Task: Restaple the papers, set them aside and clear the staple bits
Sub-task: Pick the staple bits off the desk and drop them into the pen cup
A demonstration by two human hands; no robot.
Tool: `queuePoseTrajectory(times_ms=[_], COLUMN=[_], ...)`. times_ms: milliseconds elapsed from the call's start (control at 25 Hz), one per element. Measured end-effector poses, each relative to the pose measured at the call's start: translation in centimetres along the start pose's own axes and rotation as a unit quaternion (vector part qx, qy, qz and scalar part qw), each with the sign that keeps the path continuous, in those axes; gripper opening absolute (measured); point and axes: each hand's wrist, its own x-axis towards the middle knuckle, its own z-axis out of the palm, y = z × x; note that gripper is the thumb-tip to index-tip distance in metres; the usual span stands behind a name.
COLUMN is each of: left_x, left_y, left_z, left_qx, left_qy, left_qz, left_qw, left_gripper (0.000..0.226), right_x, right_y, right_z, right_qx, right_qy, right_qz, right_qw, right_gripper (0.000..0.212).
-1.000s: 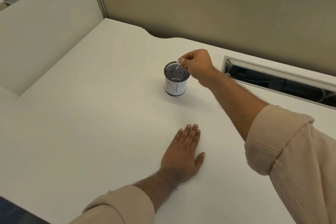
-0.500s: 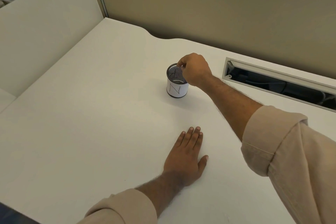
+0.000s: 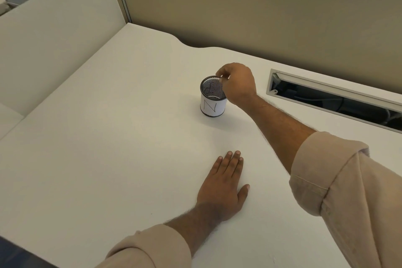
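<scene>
Right now my right hand hangs over the far right edge of the mesh cup, thumb and fingers curled in together at the rim; whether anything sits between the fingertips I cannot tell, since it would be too small to see. That cup stands upright on the white desk, about midway across and toward the far side, a white paper label with a hand-drawn N wrapped round its wall and facing me. Something dark lies at the bottom of it, too blurred to name. Nearer to me, well apart from the cup, my left hand lies flat on the desk, palm down, fingers straight and close together, thumb out to the right. Both my sleeves are rolled up past the forearm. To the right, a long open cable slot is cut into the desk along the far edge. Behind it runs a beige partition wall, and a rounded white divider stands at the left.
</scene>
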Motion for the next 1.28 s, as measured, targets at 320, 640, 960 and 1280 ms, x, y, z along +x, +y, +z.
queuePoseTrajectory(times_ms=[320, 640, 960, 1280], left_x=[0.1, 0.0, -0.1, -0.1], left_y=[0.1, 0.1, 0.2, 0.0], left_z=[0.1, 0.5, 0.4, 0.5], left_qx=[-0.010, 0.019, 0.023, 0.019], left_qy=[-0.007, -0.001, -0.006, -0.004], left_qz=[0.003, 0.000, -0.005, -0.006], left_qw=[1.000, 1.000, 1.000, 1.000], left_gripper=[0.068, 0.069, 0.069, 0.068], right_x=[-7.4, -23.5, -35.7, -38.6], right_y=[3.4, 11.8, 14.4, 13.9], right_z=[-6.4, -8.8, -8.1, -7.1], right_qx=[0.334, 0.257, 0.068, -0.022], right_qy=[0.025, 0.011, -0.124, -0.147], right_qz=[0.207, 0.253, 0.167, 0.075], right_qw=[0.919, 0.933, 0.976, 0.986], right_gripper=[0.012, 0.007, 0.008, 0.012])
